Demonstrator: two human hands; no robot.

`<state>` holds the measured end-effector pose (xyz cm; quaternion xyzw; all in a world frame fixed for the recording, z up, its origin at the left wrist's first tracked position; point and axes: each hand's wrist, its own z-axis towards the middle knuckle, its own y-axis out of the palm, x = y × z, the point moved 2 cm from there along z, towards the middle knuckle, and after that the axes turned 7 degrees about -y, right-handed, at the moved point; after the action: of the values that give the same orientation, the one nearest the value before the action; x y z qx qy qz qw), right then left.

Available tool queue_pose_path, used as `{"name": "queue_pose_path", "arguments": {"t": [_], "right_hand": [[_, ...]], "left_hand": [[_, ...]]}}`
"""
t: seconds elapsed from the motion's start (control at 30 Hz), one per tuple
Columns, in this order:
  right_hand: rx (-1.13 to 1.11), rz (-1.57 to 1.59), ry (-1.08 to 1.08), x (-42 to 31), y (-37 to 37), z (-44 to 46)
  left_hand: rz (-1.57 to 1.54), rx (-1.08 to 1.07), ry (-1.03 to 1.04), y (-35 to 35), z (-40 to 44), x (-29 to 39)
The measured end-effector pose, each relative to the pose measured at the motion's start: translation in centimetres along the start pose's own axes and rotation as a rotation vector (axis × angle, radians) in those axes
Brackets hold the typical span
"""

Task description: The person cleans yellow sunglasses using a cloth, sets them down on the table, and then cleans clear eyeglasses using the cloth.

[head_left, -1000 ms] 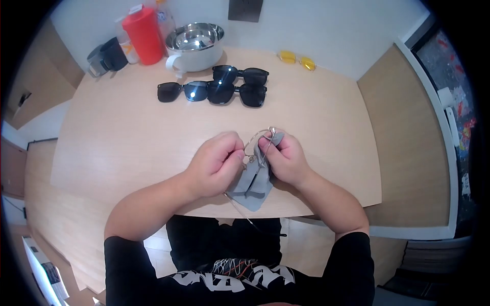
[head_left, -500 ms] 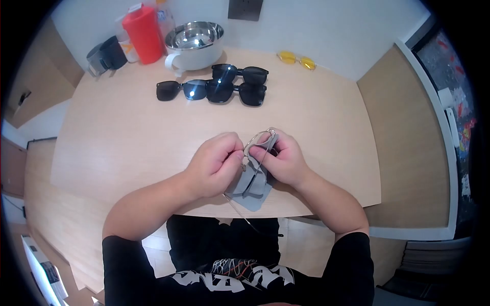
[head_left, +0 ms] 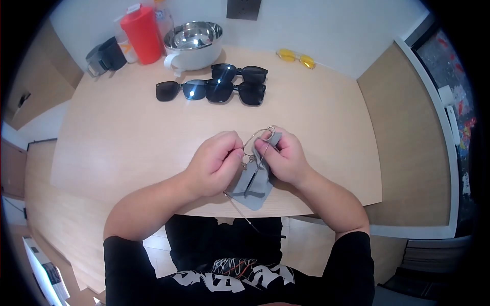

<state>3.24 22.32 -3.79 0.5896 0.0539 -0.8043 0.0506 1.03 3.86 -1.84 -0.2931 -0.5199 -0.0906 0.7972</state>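
Thin metal-framed eyeglasses (head_left: 251, 136) are held between my two hands, above the table's front edge. My left hand (head_left: 217, 160) is closed on the frame, its thumb and fingers pinched near the bridge and hiding one lens. In my right hand (head_left: 283, 155) a grey cloth (head_left: 250, 184) is pinched at the far lens edge by the hinge. The cloth hangs below between the hands. One temple crosses in front of the cloth; the other, with a dark tip, reaches down past the table edge.
Three pairs of dark sunglasses (head_left: 250, 94) lie beyond my hands. Yellow-lensed glasses (head_left: 296, 58) sit near the wall. A steel-lined white bowl (head_left: 194, 56), a red jug (head_left: 142, 35) and a dark mug (head_left: 112, 53) stand at the back left. A raised panel (head_left: 408, 137) borders the right side.
My right thumb and the cloth have shifted toward the lens's outer edge, so more of the lens opening shows. My left hand keeps its hold, almost still.
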Motion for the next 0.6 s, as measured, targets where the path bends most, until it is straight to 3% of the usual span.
{"name": "queue_pose_path", "arguments": {"t": [0.1, 0.3, 0.4, 0.5, 0.6], "right_hand": [[0.068, 0.146, 0.029, 0.9, -0.1, 0.2], [-0.051, -0.126, 0.002, -0.4, -0.1, 0.1], [0.074, 0.115, 0.063, 0.9, 0.1, 0.1], [0.072, 0.124, 0.059, 0.5, 0.2, 0.2], [-0.050, -0.050, 0.046, -0.3, -0.2, 0.1]], "left_hand": [[-0.010, 0.005, -0.013, 0.0, 0.1, -0.2], [0.008, -0.005, -0.025, 0.1, 0.0, -0.3], [-0.022, 0.000, -0.056, 0.0, 0.2, -0.3], [-0.039, 0.001, -0.082, 0.0, 0.1, -0.4], [-0.003, 0.015, -0.062, 0.0, 0.0, -0.4]]}}
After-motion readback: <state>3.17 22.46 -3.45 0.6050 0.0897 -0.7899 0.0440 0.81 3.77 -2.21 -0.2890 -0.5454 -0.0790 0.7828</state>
